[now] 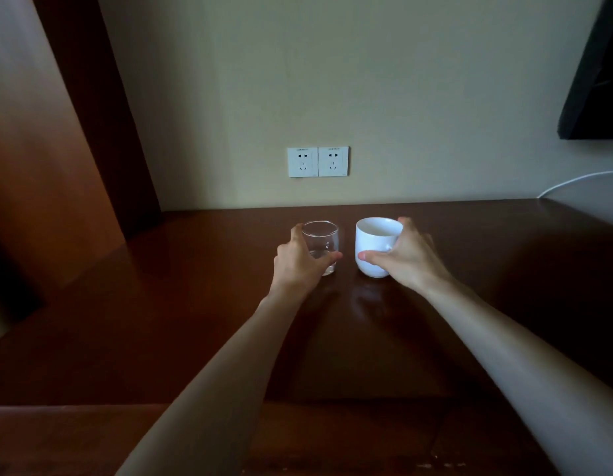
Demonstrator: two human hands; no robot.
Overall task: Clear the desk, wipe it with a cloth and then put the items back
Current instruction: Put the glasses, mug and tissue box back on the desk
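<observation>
One clear glass (321,247), one white mug (376,246) side by side on tabletop (160,321), 12 o'clock. Left hand (299,261) grips glass; right hand (406,257) grips mug. Two wall sockets (318,161) behind; white cable (580,182) at 2 o'clock.

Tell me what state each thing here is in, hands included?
glass: upright on the desk, gripped, looks empty.
white mug: upright on the desk, gripped, inside unclear.
left hand: curled round the glass.
right hand: curled round the white mug.
desk: dark, glossy wood.
wall sockets: nothing plugged in.
</observation>
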